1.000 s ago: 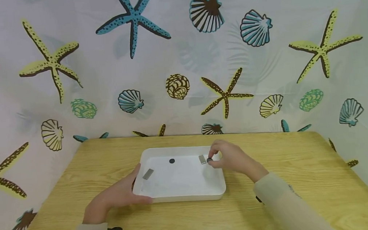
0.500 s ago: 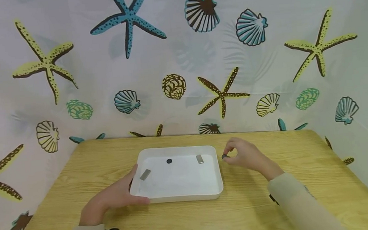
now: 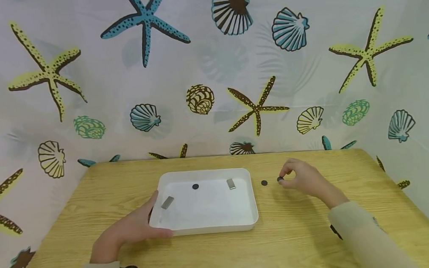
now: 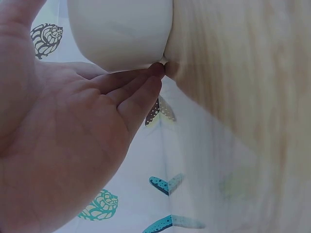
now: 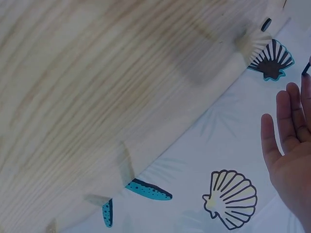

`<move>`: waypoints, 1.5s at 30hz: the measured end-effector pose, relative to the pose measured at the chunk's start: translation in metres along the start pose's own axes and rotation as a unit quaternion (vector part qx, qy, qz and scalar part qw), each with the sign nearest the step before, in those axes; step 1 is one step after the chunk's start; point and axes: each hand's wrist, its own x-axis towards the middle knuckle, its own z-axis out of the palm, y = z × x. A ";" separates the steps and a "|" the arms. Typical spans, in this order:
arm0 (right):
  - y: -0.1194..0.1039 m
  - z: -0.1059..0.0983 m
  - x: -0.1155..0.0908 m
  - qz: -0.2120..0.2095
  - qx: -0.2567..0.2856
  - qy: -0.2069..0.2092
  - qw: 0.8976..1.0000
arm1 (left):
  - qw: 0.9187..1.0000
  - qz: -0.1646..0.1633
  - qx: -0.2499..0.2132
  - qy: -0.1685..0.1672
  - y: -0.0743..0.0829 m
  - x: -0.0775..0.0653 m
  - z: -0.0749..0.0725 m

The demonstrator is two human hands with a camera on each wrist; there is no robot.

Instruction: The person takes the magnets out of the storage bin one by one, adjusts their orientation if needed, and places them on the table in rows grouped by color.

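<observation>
A white tray (image 3: 215, 230) sits on the table. My left hand (image 3: 132, 230) rests against its left front corner, thumb along the front wall and fingers along the left side; in the left wrist view the fairly straight fingers touch the tray's wall (image 4: 126, 43). Beyond the tray's right edge, my right hand (image 3: 308, 180) pinches a small black disc (image 3: 280, 179) between thumb and forefinger. A second black disc (image 3: 264, 183) lies on the wood between tray and hand. Inside the tray are a third black disc (image 3: 195, 186) and two flat grey rectangular pieces (image 3: 167, 202).
The wooden table (image 3: 210, 262) reaches back to a white curtain (image 3: 184, 141) printed with starfish and shells, which also hangs at both sides. Dark wrist straps show beside both sleeves.
My right hand has moved right, out of the tray and across the wood. One black disc now lies on the table, while another stays pinched. The left hand has kept its place at the tray.
</observation>
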 end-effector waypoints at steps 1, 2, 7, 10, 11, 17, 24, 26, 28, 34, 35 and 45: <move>0.002 0.000 0.000 0.003 0.001 -0.001 1.000 | 1.000 -0.004 0.001 0.000 0.000 0.000 0.000; 0.004 -0.001 -0.001 0.006 0.003 -0.001 1.000 | 1.000 -0.009 0.002 -0.001 0.000 0.000 0.000; 0.011 -0.002 0.000 0.016 0.009 -0.002 1.000 | 1.000 -0.023 0.001 -0.004 0.001 -0.002 0.000; 0.013 -0.003 0.001 0.024 0.014 -0.004 1.000 | 1.000 -0.021 0.002 -0.003 0.001 -0.002 0.000; 0.013 -0.002 0.002 0.028 0.016 -0.005 0.999 | 1.000 -0.018 0.001 -0.003 0.001 -0.002 0.000; 0.017 0.001 0.007 0.046 0.031 -0.010 0.998 | 1.000 0.002 -0.001 0.000 0.000 -0.001 -0.001; 0.020 0.015 0.016 0.057 0.009 -0.020 0.998 | 1.000 0.007 -0.007 -0.002 -0.003 0.000 -0.002; 0.022 0.019 0.018 0.058 -0.002 -0.022 0.998 | 1.000 0.006 -0.007 -0.002 -0.003 0.000 -0.002; 0.023 0.022 0.019 0.055 -0.013 -0.024 0.998 | 1.000 0.005 -0.008 -0.002 -0.003 0.000 -0.001; 0.021 0.026 0.019 0.047 -0.041 -0.036 0.997 | 1.000 0.010 -0.008 -0.002 -0.001 0.000 0.000; 0.022 0.026 0.019 0.048 -0.042 -0.037 0.997 | 1.000 0.012 -0.008 -0.001 -0.001 -0.001 0.000; 0.027 0.026 0.017 0.046 -0.039 -0.038 0.997 | 1.000 -0.001 -0.010 0.002 0.000 -0.002 -0.001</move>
